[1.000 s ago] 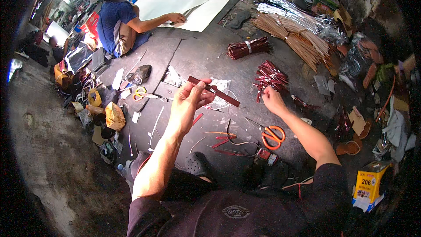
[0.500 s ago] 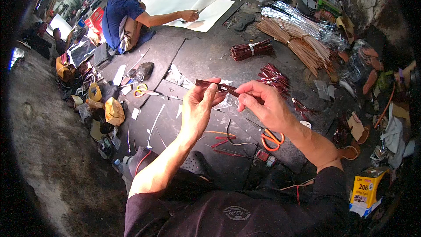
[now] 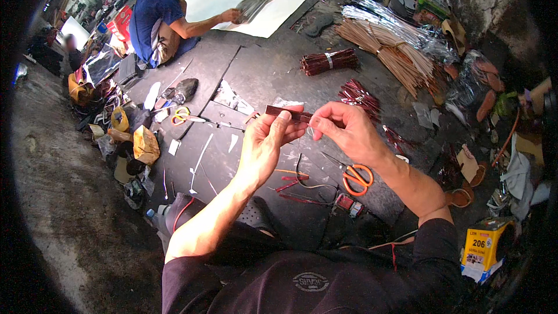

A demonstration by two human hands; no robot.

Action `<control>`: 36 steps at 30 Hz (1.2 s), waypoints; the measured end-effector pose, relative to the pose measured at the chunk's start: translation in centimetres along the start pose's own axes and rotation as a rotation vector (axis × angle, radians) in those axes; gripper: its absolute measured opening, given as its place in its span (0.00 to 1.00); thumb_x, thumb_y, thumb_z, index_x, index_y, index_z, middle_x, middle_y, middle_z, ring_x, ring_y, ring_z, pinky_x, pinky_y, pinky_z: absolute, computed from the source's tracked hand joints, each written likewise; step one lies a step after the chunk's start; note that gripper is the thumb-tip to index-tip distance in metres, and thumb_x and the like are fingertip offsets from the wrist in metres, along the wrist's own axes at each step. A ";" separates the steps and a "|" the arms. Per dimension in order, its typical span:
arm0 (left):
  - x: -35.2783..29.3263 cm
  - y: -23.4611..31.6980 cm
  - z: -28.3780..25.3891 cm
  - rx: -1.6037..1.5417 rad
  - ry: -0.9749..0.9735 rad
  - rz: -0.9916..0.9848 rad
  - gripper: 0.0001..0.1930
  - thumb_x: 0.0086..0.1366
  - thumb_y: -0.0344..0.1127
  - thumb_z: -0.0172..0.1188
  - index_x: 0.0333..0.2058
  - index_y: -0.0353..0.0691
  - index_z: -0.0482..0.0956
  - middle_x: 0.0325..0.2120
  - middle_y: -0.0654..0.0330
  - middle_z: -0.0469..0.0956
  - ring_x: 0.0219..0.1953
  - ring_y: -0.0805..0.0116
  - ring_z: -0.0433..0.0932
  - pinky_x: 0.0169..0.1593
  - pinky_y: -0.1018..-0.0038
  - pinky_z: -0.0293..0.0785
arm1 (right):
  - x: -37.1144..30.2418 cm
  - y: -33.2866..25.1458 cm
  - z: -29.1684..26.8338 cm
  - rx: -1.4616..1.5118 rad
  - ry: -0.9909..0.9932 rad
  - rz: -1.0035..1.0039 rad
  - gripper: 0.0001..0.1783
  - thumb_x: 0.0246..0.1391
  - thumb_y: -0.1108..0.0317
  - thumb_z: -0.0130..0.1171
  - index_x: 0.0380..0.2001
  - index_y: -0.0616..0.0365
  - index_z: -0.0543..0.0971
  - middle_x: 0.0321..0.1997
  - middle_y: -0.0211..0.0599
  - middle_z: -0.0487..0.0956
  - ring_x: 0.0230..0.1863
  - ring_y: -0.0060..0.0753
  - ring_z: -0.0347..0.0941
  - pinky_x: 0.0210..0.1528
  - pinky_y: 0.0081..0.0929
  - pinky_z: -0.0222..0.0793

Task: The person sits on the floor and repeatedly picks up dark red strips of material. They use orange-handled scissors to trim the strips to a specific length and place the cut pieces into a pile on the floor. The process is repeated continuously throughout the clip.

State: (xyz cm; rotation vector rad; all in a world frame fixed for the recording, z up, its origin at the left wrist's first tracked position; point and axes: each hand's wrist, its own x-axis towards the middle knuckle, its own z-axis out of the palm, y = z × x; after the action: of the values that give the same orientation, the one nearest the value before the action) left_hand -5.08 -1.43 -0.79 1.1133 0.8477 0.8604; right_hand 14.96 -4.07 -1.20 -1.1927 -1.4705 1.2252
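Note:
My left hand (image 3: 263,144) pinches a flat, dark reddish-brown strip (image 3: 300,117) between thumb and fingers. At the strip's right end, the thumb and forefinger of my right hand (image 3: 347,132) are closed on it; a thin pale loop shows just under those fingertips. Below my right hand, scissors with orange handles (image 3: 359,180) lie on the dark floor mat (image 3: 267,75). Short red strip scraps (image 3: 289,183) rest to their left. Beyond my right hand are a loose pile of dark red strips (image 3: 360,96) and a tied bundle of them (image 3: 329,62).
Bundles of tan strips (image 3: 381,49) and silver strips (image 3: 401,28) lie at far right. A yellow can (image 3: 486,244) stands near right. Yellow-handled scissors (image 3: 181,116) and a crumpled tan package (image 3: 146,145) are at left. A co-worker (image 3: 156,23) crouches by a white sheet (image 3: 270,20).
Both my hands have shifted slightly, the right one closing in on the left along the strip. The co-worker's hand has moved left over the white sheet, and its raised flap now lies lower.

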 end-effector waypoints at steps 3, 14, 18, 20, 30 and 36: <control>0.1 -0.2 0.0 -0.027 -0.003 0.030 0.18 0.76 0.38 0.47 0.53 0.31 0.74 0.44 0.52 0.80 0.46 0.67 0.81 0.54 0.71 0.78 | 0.0 0.2 0.2 -0.034 0.022 0.011 0.11 0.62 0.64 0.58 0.36 0.61 0.81 0.29 0.33 0.83 0.35 0.21 0.79 0.41 0.24 0.72; -0.3 -0.7 0.0 0.049 0.025 0.032 0.14 0.73 0.34 0.52 0.51 0.32 0.77 0.42 0.55 0.82 0.42 0.72 0.81 0.50 0.75 0.77 | -0.3 0.5 0.8 -0.059 0.045 0.033 0.10 0.63 0.67 0.58 0.36 0.65 0.79 0.31 0.30 0.81 0.33 0.17 0.77 0.37 0.18 0.72; -0.2 -0.5 0.8 0.210 0.067 0.081 0.13 0.68 0.32 0.59 0.48 0.32 0.79 0.37 0.57 0.83 0.39 0.75 0.81 0.47 0.77 0.77 | -0.3 1.3 1.0 -0.013 0.071 0.024 0.12 0.61 0.64 0.60 0.34 0.64 0.80 0.30 0.36 0.83 0.34 0.25 0.81 0.39 0.25 0.74; -0.1 -1.1 0.8 0.255 0.101 0.120 0.12 0.67 0.32 0.61 0.45 0.31 0.80 0.34 0.58 0.84 0.37 0.76 0.81 0.45 0.78 0.78 | -0.2 1.3 1.0 -0.019 0.060 0.016 0.12 0.61 0.64 0.59 0.34 0.64 0.80 0.29 0.36 0.83 0.34 0.25 0.81 0.38 0.25 0.74; 0.6 -1.2 -0.2 0.160 0.101 -0.008 0.16 0.68 0.38 0.61 0.46 0.31 0.80 0.35 0.55 0.83 0.38 0.70 0.81 0.48 0.73 0.78 | -1.3 1.2 -0.4 -0.091 0.081 0.051 0.11 0.61 0.63 0.59 0.34 0.62 0.79 0.27 0.33 0.82 0.29 0.21 0.78 0.34 0.24 0.72; 0.5 -1.6 0.0 -0.005 0.079 -0.072 0.14 0.68 0.35 0.58 0.47 0.32 0.76 0.41 0.54 0.80 0.43 0.65 0.81 0.52 0.67 0.78 | -1.2 1.7 -0.2 -0.113 0.079 0.089 0.12 0.60 0.62 0.60 0.31 0.62 0.80 0.25 0.32 0.82 0.27 0.20 0.76 0.32 0.24 0.71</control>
State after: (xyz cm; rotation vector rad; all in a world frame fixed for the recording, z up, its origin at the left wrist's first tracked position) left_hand -4.60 -1.37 -2.39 1.0438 0.9448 0.8510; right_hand 15.63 -5.10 -2.91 -1.3801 -1.4578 1.1527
